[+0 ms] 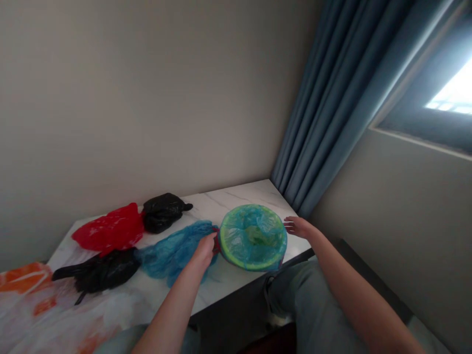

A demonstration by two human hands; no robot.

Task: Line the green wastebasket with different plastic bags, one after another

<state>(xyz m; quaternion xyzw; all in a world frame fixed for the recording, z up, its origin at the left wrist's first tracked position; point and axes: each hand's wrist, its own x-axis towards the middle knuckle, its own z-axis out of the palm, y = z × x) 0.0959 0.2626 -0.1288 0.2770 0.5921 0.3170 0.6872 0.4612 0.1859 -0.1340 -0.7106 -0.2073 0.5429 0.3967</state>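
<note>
A round green bin (225, 250) stands on the white marbled table, lined with a see-through blue plastic bag (267, 228) folded over its rim. My left hand (207, 247) is closed at the bin's left side; its fingertips are partly hidden and dark. On the other side, my right hand (297, 226) is just off the right rim, fingers stretched out and apart, holding nothing. Left of the bin, touching or very near my left hand, lies a loose crumpled blue plastic bag (173, 250).
A red plastic bag (110, 228) and two black plastic bags (162, 211) lie at the table's left. White and orange plastic bags (33, 290) fill the near left corner. The wall backs the table (236, 194); a blue curtain (317, 113) hangs by its right end. My knees are below its front edge.
</note>
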